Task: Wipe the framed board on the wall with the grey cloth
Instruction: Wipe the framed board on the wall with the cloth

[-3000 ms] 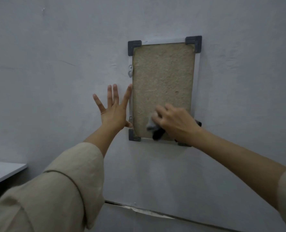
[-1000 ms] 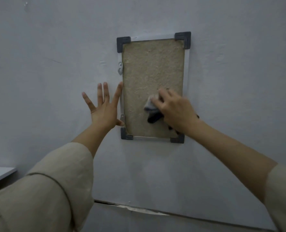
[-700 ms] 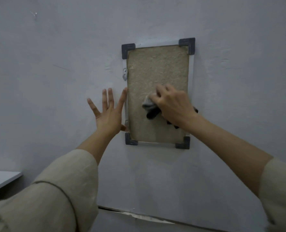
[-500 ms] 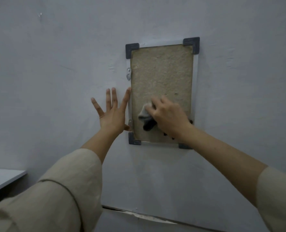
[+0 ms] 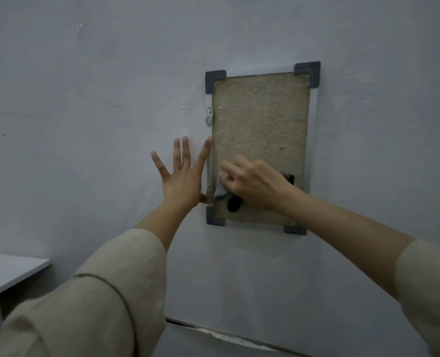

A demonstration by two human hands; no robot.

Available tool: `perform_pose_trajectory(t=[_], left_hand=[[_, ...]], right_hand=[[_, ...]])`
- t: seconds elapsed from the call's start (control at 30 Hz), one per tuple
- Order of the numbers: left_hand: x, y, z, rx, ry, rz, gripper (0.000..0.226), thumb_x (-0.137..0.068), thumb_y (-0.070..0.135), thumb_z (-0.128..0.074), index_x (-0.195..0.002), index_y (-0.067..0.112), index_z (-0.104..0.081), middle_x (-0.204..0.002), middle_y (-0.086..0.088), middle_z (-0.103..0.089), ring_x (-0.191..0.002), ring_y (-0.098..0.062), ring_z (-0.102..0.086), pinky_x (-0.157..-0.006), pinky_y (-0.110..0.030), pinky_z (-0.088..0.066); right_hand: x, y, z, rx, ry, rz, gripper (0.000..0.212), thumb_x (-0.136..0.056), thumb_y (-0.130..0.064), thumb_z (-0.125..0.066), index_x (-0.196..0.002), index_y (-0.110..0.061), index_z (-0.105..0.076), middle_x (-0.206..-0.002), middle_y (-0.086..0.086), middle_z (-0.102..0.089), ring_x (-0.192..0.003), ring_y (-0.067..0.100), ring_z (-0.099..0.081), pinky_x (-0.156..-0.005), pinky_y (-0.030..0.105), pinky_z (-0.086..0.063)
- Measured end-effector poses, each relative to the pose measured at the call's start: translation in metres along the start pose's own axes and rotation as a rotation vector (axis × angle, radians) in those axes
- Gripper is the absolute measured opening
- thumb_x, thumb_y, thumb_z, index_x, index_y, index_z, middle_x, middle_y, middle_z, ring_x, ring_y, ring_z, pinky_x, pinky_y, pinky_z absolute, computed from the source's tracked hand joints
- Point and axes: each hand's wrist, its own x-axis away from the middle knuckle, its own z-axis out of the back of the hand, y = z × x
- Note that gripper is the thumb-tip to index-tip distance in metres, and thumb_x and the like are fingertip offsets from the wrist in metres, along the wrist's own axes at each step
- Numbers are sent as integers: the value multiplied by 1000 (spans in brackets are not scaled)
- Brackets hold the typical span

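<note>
The framed board (image 5: 260, 119) hangs on the grey wall, a tan fibrous panel in a pale frame with dark corner caps. My right hand (image 5: 255, 185) presses the grey cloth (image 5: 222, 191) against the board's lower left part; most of the cloth is hidden under the hand, with dark bits showing below and to the right. My left hand (image 5: 183, 176) lies flat on the wall with fingers spread, its thumb and index finger touching the frame's left edge.
A metal hanger clip (image 5: 209, 117) sits on the frame's left side. A white tabletop corner (image 5: 10, 271) juts in at the lower left. A crack with peeling paint (image 5: 226, 336) runs along the wall low down.
My right hand has slid the cloth down and to the left across the board, from its middle to the lower left area. My left hand has stayed flat beside the frame.
</note>
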Motion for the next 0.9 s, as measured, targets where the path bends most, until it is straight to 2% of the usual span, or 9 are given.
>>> perform_pose_trajectory(t=[0.1,0.17,0.27,0.4,0.47,0.6,0.7,0.77,0.9], left_hand=[[0,0,-1,4,0,0,133,-63,51,-75,-127,38,42,-151,-14,26,-136,-30,31,-93,-68,23],[0,-1,-2,13,2,-4,134,-61,53,-74,-127,38,42,-151,-14,27,-136,-30,32,-91,-66,25],[0,-1,-1,10,-2,-4,133,-62,55,-74,-126,39,42,-151,-14,27,-135,-30,33,-91,-66,25],[0,-1,0,10,-3,1,130,-67,49,-73,-126,39,42,-151,-14,27,-136,-30,32,-94,-69,21],[-1,-2,-1,14,-3,4,132,-65,50,-74,-126,39,43,-151,-14,26,-136,-29,32,-93,-68,23],[-2,-3,-3,17,3,-9,134,-60,56,-74,-127,40,42,-152,-15,26,-136,-30,32,-90,-66,25],[-2,-4,-3,9,-1,-8,135,-60,57,-73,-126,40,43,-151,-15,26,-136,-30,32,-90,-66,26],[-2,-3,-2,14,-5,-9,135,-60,58,-73,-127,40,42,-151,-15,26,-136,-30,32,-90,-67,25],[-1,-3,-1,19,-15,-9,135,-59,59,-73,-128,39,41,-151,-14,28,-135,-30,33,-92,-67,24]], right_hand=[[-4,11,7,70,-51,37,46,-89,-8,-15,-96,-10,-60,-103,5,-55,-79,15,-50,-53,20,-35],[-16,26,13,104,25,-136,33,-93,-9,-28,-91,-11,-61,-98,4,-57,-73,13,-47,-52,20,-35],[-26,31,11,59,69,-322,23,-96,-10,-35,-98,-6,-57,-103,9,-53,-74,17,-40,-56,23,-33],[-11,2,1,20,-60,-7,26,-97,-9,-32,-106,-5,-55,-111,10,-51,-85,21,-50,-57,24,-35],[-7,7,6,15,-101,30,26,-98,-10,-30,-105,-6,-55,-111,10,-50,-87,21,-50,-58,24,-35],[-13,50,24,34,20,-286,24,-98,-21,-36,-109,-9,-54,-110,11,-49,-83,20,-47,-61,25,-33],[-5,73,33,61,54,-507,26,-96,-19,-39,-115,-9,-54,-110,14,-49,-88,27,-50,-58,30,-34],[6,70,32,62,14,-443,28,-95,-20,-42,-119,-9,-51,-112,15,-48,-90,28,-50,-59,30,-35],[37,49,19,94,-158,-46,31,-97,-15,-30,-123,-13,-47,-116,10,-46,-94,24,-48,-59,27,-36]])
